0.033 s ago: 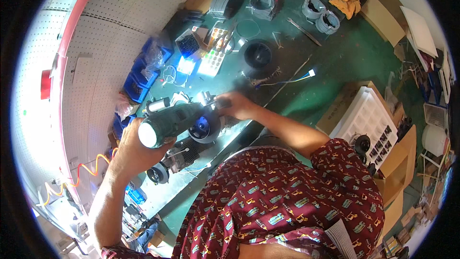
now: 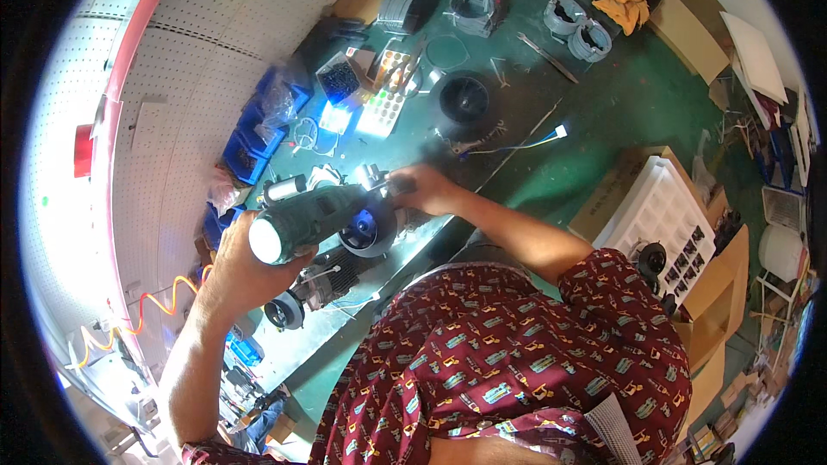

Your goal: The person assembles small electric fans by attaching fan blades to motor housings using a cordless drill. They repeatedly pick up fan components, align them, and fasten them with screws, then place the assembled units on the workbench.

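My left hand (image 2: 237, 271) is wrapped round a dark green power drill (image 2: 319, 215), its pale round end facing me. The drill's front reaches toward a motor (image 2: 368, 231) with a dark round housing and a blue-lit hub, close to my body. My right hand (image 2: 422, 189) is closed at the motor's far side, beside a bright metal part at the drill's front; what its fingers grip is hidden. Just below the drill lies a second motor (image 2: 323, 284) with a finned grey body and a black fan wheel (image 2: 284, 312).
A black round bowl-like part (image 2: 463, 99) and a white-plugged cable (image 2: 525, 145) lie on the green bench. Blue bins (image 2: 250, 151) line the left edge. Grey rings (image 2: 588, 39) and an orange cloth (image 2: 617, 2) sit far right. A white tray (image 2: 633, 198) of black parts stands right.
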### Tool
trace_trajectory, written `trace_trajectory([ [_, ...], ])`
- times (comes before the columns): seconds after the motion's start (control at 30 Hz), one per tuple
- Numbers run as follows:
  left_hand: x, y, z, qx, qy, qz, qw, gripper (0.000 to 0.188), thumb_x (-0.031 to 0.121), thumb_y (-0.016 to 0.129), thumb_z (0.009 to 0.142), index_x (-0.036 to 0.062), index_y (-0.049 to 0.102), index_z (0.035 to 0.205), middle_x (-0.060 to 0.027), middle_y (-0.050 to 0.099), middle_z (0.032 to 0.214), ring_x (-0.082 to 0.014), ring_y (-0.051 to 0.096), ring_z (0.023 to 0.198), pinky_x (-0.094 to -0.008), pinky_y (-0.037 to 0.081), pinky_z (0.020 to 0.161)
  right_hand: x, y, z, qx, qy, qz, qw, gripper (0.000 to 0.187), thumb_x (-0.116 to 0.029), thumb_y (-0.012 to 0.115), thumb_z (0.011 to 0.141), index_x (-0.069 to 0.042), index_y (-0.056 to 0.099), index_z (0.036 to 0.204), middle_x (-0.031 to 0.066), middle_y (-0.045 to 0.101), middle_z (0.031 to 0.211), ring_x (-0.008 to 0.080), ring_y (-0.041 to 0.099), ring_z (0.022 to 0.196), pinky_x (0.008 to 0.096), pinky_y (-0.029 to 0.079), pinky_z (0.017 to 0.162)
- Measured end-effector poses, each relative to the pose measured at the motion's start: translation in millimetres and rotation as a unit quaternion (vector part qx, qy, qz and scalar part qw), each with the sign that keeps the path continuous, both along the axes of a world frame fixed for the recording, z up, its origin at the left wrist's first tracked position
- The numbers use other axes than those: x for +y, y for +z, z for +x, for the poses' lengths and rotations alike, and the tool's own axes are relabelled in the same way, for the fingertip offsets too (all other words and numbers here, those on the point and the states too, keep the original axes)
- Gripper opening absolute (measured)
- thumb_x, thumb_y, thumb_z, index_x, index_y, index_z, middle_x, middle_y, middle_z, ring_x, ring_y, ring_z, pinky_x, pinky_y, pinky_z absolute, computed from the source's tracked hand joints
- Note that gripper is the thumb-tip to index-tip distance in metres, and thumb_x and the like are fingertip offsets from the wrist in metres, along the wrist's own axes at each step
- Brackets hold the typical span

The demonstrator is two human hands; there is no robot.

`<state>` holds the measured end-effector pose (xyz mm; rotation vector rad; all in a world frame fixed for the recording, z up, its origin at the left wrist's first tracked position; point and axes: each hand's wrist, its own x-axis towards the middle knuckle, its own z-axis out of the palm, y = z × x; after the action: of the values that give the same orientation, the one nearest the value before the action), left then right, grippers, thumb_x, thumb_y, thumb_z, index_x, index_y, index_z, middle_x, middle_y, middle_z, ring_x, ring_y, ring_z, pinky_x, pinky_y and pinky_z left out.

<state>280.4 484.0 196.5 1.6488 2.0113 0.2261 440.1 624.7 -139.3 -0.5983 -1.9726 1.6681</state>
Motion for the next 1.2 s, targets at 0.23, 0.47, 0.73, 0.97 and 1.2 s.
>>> trace_trajectory([
  [0.23,-18.6,2.8,7.3,0.222,-0.067,0.093,0.968,0.036,0.013,0.080,0.078,0.0042,0.066,0.110,-0.0136,0.071,0.098,-0.0236,0.070,0.087,-0.0359,0.055,0.075,-1.0,-0.7,-6.0,0.013,-0.001,-0.022,1.000,0.054,-0.023,0.080,0.077,-0.001,0.064,0.124,0.0205,0.066,0.119,0.0276,0.064,0.108,0.0375,0.049,0.095],
  [0.47,2.0,-2.7,2.1,0.015,0.001,-0.004,1.000,0.039,0.016,0.079,0.078,0.0055,0.066,0.114,-0.0132,0.071,0.097,-0.0262,0.070,0.089,-0.0374,0.055,0.078,0.1,8.9,-9.2,-0.006,-0.012,-0.013,1.000,0.052,-0.026,0.080,0.075,0.000,0.066,0.118,0.0213,0.066,0.116,0.0326,0.064,0.109,0.0391,0.049,0.096],
  [0.73,1.4,0.8,-6.3,0.012,-0.014,-0.020,1.000,0.040,0.019,0.080,0.078,0.0056,0.065,0.113,-0.0131,0.070,0.100,-0.0252,0.070,0.093,-0.0366,0.054,0.081,1.1,13.7,-12.0,0.010,-0.001,-0.011,1.000,0.052,-0.022,0.081,0.074,-0.001,0.064,0.118,0.0213,0.066,0.113,0.0333,0.065,0.105,0.0380,0.050,0.093],
  [0.97,-1.4,-3.8,-3.8,-0.077,0.032,-0.047,0.995,0.031,0.012,0.076,0.082,0.0030,0.064,0.109,-0.0063,0.069,0.089,-0.0135,0.063,0.082,-0.0308,0.052,0.075,3.5,10.5,-17.6,0.004,-0.008,0.065,0.998,0.045,-0.015,0.081,0.074,-0.002,0.066,0.114,0.0202,0.068,0.109,0.0324,0.066,0.101,0.0387,0.051,0.090],
  [1.2,15.2,2.5,0.3,-0.100,0.017,-0.069,0.992,0.036,0.010,0.074,0.083,0.0045,0.063,0.117,-0.0045,0.069,0.094,-0.0126,0.062,0.085,-0.0310,0.052,0.078,3.9,9.4,-17.4,0.049,-0.010,0.060,0.997,0.042,-0.015,0.079,0.077,-0.001,0.066,0.114,0.0202,0.069,0.109,0.0315,0.066,0.103,0.0386,0.051,0.091],
])
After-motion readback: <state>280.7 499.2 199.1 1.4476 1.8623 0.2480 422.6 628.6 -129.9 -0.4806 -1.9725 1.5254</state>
